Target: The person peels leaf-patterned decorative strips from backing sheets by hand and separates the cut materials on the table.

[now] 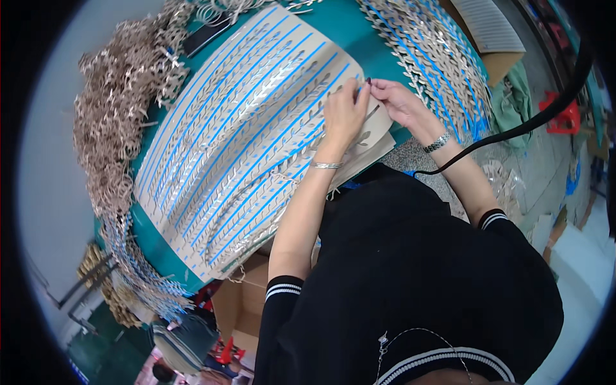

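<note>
A large pale sheet (256, 109) with rows of cut-out leafy strips and blue lines lies across the table. At its right corner, my left hand (345, 110) rests over the sheet with its fingers bent and closed. Close beside it, my right hand (399, 102) pinches with thumb and fingertips at the sheet's edge. The fingertips of both hands nearly meet there, around something small that I cannot make out. Loose leafy strips (276, 173) lie on the near part of the sheet, and more layers show under its near right edge.
Tangled beige leafy strips (125, 96) pile along the table's left side. Leafy strips with blue lines (436, 64) hang over the right side of the green table (343, 25). A dark phone (206, 35) lies at the back. A black cable (513, 131) crosses at right; a cardboard box (240, 298) stands below.
</note>
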{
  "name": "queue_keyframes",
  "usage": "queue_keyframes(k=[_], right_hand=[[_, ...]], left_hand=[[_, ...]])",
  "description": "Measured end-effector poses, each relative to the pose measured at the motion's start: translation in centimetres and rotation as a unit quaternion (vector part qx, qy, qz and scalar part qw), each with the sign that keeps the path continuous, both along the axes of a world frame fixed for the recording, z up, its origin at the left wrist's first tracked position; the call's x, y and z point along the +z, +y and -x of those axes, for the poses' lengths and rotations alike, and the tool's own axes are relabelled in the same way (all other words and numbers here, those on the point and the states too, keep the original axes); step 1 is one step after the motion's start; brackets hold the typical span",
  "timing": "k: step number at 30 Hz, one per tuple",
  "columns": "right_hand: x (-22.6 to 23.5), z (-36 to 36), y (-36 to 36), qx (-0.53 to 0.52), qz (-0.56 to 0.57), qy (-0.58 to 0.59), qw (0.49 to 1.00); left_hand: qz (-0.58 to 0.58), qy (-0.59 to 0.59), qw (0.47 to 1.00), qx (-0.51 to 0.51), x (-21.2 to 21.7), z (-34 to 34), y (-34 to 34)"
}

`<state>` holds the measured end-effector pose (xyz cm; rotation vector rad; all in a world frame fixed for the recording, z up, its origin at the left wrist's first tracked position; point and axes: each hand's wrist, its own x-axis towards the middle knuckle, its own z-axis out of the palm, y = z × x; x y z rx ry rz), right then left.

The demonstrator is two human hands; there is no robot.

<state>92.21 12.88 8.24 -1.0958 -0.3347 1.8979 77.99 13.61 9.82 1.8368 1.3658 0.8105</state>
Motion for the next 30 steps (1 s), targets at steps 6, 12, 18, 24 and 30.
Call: queue_keyframes(k=[6, 12, 18, 24, 30], right_hand=[[-1.1, 1.0, 0.1, -0.012, -0.051, -0.083, 0.995], [-4.2, -1.2, -0.2, -0.073, -0.005, -0.093, 0.993], [-8.8, -2.9, -0.1, -0.046, -0.019, -0.218, 0.975], [2.0, 3.4, 0.7, 0.010, -0.387, -0.769, 0.509], [-0.6, 15.5, -3.8, 0.218, -0.562, -0.559, 0.570]], left_hand=[[-0.033, -0.085, 0.994, 0.063, -2.9, 0.6, 0.1], [-0.101, -0.132, 0.910, 0.380, -5.3, 9.4, 1.9], [-0.047, -0.333, 0.743, 0.578, -4.6, 29.8, -3.5], [-0.012, -0.321, 0.847, 0.423, 1.3, 27.0, -6.2], [0.012, -0.346, 0.851, 0.394, 2.3, 24.2, -5.0]])
